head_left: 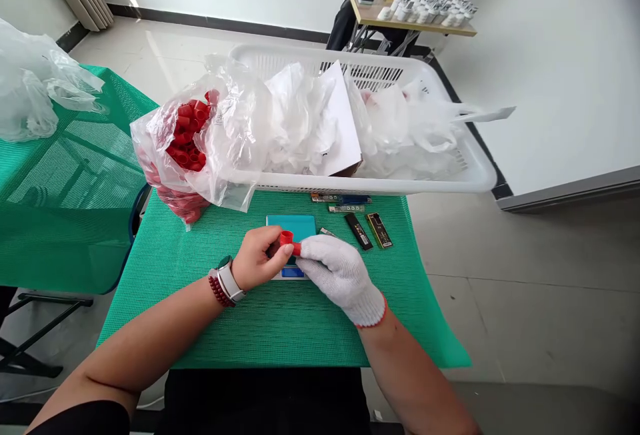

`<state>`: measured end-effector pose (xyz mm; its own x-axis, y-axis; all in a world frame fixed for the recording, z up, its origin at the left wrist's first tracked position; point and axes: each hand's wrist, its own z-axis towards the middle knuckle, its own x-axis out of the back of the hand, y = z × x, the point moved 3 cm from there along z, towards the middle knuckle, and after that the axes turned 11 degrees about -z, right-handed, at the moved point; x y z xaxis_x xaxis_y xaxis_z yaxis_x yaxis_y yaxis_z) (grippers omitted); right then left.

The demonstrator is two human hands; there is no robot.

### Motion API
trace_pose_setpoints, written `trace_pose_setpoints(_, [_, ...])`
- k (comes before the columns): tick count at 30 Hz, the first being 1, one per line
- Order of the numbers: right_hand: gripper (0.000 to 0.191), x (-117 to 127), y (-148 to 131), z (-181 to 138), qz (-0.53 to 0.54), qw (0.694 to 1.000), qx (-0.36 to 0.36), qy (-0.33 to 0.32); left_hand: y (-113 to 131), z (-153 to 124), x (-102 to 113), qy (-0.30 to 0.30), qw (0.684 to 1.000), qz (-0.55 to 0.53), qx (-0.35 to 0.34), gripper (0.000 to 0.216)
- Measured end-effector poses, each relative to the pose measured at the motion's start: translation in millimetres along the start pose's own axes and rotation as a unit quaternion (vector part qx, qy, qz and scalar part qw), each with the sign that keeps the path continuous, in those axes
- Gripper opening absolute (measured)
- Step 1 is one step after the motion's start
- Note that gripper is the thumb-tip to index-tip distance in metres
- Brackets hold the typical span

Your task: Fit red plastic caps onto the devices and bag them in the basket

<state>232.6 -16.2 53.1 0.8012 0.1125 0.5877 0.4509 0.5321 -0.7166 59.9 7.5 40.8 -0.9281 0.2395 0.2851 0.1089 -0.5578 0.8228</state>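
My bare left hand (263, 256), with a watch and a red bead bracelet at its wrist, is closed around a short red plastic sleeve (286, 238) whose open end faces up. My right hand (337, 268), in a white knit glove, pinches a second red tubular part (297, 248) that meets the first. Whether the two are joined or only touching, I cannot tell. Just beneath both hands lies a small scale (292, 223) with a teal top, partly hidden. A clear bag (155, 142) full of similar red sleeves stands at the table's back left.
A white plastic basket (480, 178) with plastic bags and a white carton (345, 135) sits behind the green-covered table (225, 328). Several small packs (380, 230) lie right of the scale. Across the room, a gloved person sits at a table (370, 15) with white parts.
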Motion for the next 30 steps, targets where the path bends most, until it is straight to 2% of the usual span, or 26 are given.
trace_pose_setpoints(4, [0.014, -3, 8, -5, 0.117, 0.986, -0.121, -0.008, 6, -2, -3, -0.007, 0.996, 0.035, -0.085, 0.02])
trace_pose_setpoints(8, [0.013, -4, 10, -6, 0.158, 0.973, -0.169, -0.006, 7, -2, -5, -0.011, 0.99, 0.074, -0.116, 0.019])
trace_pose_setpoints(10, [0.013, -4, 8, -4, 0.136, 0.977, -0.159, -0.032, 7, -2, -5, -0.014, 0.992, 0.079, -0.1, 0.017])
trace_pose_setpoints(13, [0.013, -1, 4, 1, 0.076, 0.989, -0.119, -0.054, 4, -1, -5, -0.013, 0.995, 0.079, -0.054, 0.03])
trace_pose_setpoints(18, [0.014, 4, -2, 4, -0.032, 0.999, -0.012, -0.024, -2, 0, -3, -0.009, 0.998, 0.06, 0.029, 0.045])
trace_pose_setpoints(21, [0.016, 6, -1, 2, -0.027, 1.0, -0.008, 0.002, -3, 0, -4, -0.035, 0.999, 0.011, 0.03, 0.04])
trace_pose_setpoints(24, [0.013, 7, 1, 0, 0.015, 0.999, -0.031, 0.001, -3, 0, -5, -0.075, 0.996, -0.048, 0.029, 0.036])
trace_pose_setpoints(26, [0.012, 8, 2, -1, 0.017, 0.999, -0.041, -0.002, -3, 0, -6, -0.082, 0.994, -0.06, 0.03, 0.036])
trace_pose_setpoints(30, [0.01, 8, 1, -1, -0.063, 0.998, 0.006, 0.008, -4, 0, -6, -0.079, 0.995, -0.044, 0.04, 0.039])
